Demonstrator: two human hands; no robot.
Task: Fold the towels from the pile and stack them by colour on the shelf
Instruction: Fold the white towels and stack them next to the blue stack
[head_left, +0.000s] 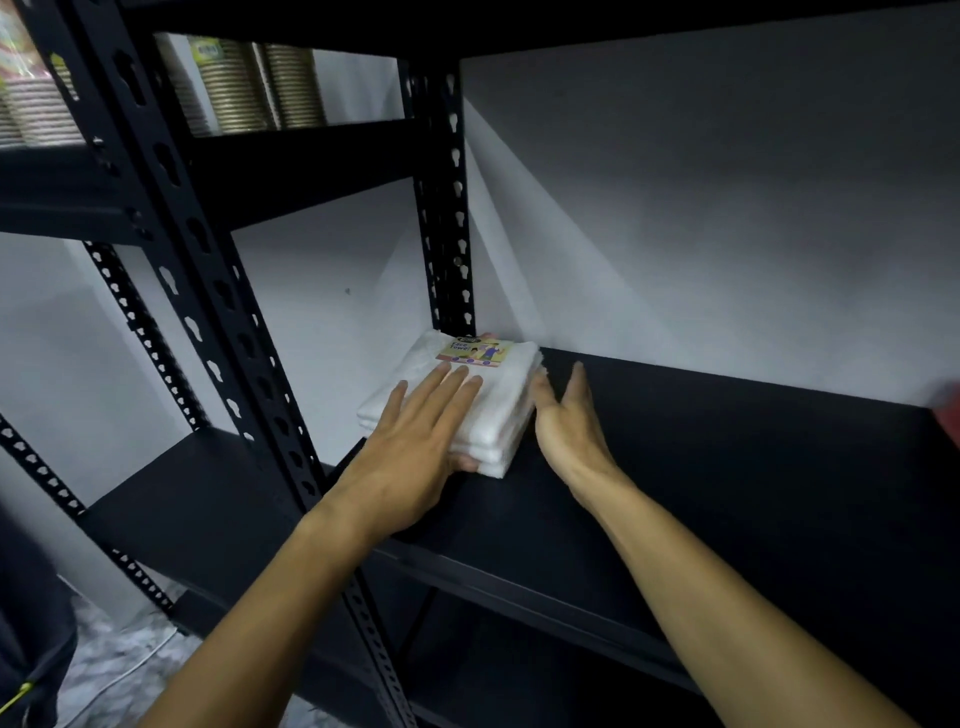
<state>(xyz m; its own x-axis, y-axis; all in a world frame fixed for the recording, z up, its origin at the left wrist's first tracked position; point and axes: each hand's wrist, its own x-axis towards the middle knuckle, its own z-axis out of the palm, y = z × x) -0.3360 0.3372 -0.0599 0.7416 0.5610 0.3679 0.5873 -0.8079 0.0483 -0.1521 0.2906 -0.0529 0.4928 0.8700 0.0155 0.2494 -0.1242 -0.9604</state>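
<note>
pressing white towel stack (457, 400) flat | left hand (410, 441) fingers straight | right hand (566, 415) open beside | long axis toward wall

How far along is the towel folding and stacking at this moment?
Done: a stack of folded white towels sits on the black shelf. In hand: the left hand rests flat on top, thumb under the front edge; the right hand is open beside it. Left: no other colours show; the pile is out of view.
</note>
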